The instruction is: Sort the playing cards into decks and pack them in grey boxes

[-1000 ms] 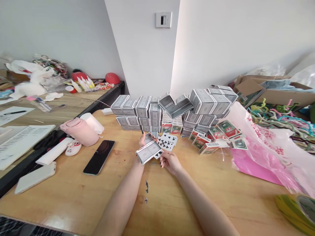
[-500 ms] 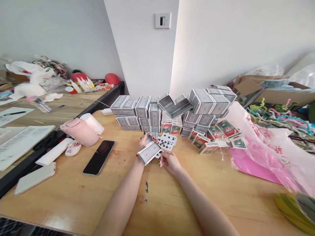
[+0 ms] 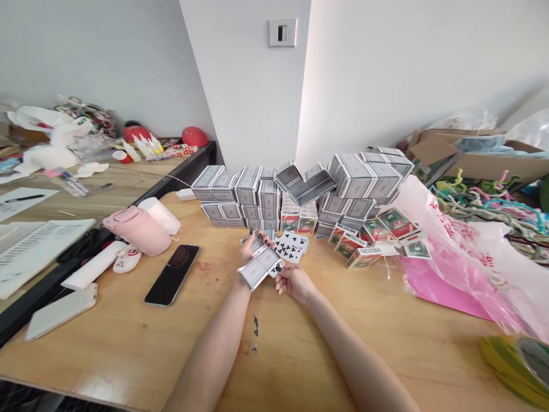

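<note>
My left hand [image 3: 249,245] grips a grey patterned deck of playing cards [image 3: 258,267] from behind, above the wooden table [image 3: 128,337]. My right hand [image 3: 295,281] pinches the deck's right end, where a card with a black pip shows. Just beyond the hands a face-up card with several club pips [image 3: 292,246] lies on the table. Behind it stands a wall of stacked grey card boxes [image 3: 300,189], with red and green card boxes [image 3: 377,234] spilled at its right.
A black phone [image 3: 172,274], a pink bottle [image 3: 138,230], a white case [image 3: 62,311] and a paper roll [image 3: 95,264] lie at the left. A pink plastic bag [image 3: 463,269] spreads at the right. Coloured cords [image 3: 484,206] and cardboard boxes [image 3: 472,154] sit behind it.
The deck has tilted slightly and shifted a little left in my hands. The hands stay in nearly the same place.
</note>
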A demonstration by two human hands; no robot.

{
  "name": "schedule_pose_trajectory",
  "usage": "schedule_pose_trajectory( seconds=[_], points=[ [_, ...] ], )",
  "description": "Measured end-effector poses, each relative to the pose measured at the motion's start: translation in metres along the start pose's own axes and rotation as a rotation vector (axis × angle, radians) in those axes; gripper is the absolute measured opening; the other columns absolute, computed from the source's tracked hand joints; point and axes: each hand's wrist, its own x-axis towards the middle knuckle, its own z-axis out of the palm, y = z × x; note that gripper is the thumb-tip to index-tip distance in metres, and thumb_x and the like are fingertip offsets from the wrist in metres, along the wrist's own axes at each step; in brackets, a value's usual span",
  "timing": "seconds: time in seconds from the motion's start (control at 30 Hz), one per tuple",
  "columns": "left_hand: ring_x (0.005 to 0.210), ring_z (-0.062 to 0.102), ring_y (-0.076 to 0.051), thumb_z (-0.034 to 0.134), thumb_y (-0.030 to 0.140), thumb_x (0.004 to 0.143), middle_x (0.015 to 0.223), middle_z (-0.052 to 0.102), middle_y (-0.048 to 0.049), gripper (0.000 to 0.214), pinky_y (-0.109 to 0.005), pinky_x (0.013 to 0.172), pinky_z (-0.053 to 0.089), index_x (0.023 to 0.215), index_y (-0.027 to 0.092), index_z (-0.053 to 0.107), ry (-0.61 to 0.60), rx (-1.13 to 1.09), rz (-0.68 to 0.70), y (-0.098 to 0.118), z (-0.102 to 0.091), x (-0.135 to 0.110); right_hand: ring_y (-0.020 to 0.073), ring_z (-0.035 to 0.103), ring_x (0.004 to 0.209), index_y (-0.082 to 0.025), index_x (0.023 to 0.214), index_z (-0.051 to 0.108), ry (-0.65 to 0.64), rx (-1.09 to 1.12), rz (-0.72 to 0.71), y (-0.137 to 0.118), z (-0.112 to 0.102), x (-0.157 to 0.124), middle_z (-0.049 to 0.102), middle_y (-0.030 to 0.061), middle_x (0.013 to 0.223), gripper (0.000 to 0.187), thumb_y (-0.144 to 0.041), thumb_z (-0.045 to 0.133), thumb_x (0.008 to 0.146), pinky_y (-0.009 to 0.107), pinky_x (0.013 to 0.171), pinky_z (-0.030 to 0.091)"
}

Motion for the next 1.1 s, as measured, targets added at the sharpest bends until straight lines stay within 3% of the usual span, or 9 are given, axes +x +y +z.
schedule_pose_trajectory(
  seconds=[0.27,0.53,0.8,1.1],
  points=[
    [0.048,0.036,-0.008,0.038,0.026,0.083,0.054,0.032,0.0025,0.02,-0.026,0.056,0.034,0.065,0.018,0.041,-0.046,0.077,0.013,-0.001,-0.0013,0.0013,0.0122,0.054,0.034,-0.014,0.053,0.048,0.076,-0.003,-0.016,-0.0001,0.004,0.0003,0.056,0.0019,0.041,0.011,-0.014,0.057,0.06,0.018,0.03,0.042],
    [0.046,0.035,-0.008,0.041,0.023,0.079,0.052,0.034,0.0028,0.016,-0.026,0.056,0.034,0.064,0.018,0.042,-0.067,0.065,0.006,-0.0029,-0.0021,0.0017,0.0118,0.053,0.032,-0.015,0.049,0.047,0.111,-0.004,-0.039,0.0008,0.0069,-0.0008,0.054,0.0013,0.039,0.014,-0.014,0.056,0.059,0.017,0.029,0.042],
    [0.042,0.035,-0.007,0.048,0.022,0.077,0.05,0.032,0.0047,0.016,-0.023,0.053,0.035,0.063,0.018,0.041,0.004,0.036,-0.056,-0.003,-0.0025,0.0051,0.0113,0.052,0.031,-0.014,0.05,0.047,0.115,-0.003,-0.042,0.0006,0.0075,-0.0016,0.054,0.0007,0.039,0.014,-0.015,0.056,0.061,0.018,0.028,0.041],
    [0.043,0.035,-0.008,0.05,0.021,0.073,0.051,0.034,0.0037,0.005,-0.024,0.051,0.032,0.069,0.019,0.048,-0.046,0.076,0.006,-0.0067,-0.0047,0.0032,0.0107,0.052,0.031,-0.015,0.052,0.048,0.119,0.011,-0.051,0.0019,0.0078,-0.0002,0.054,-0.0005,0.039,0.013,-0.018,0.058,0.059,0.017,0.028,0.041]
  ],
)
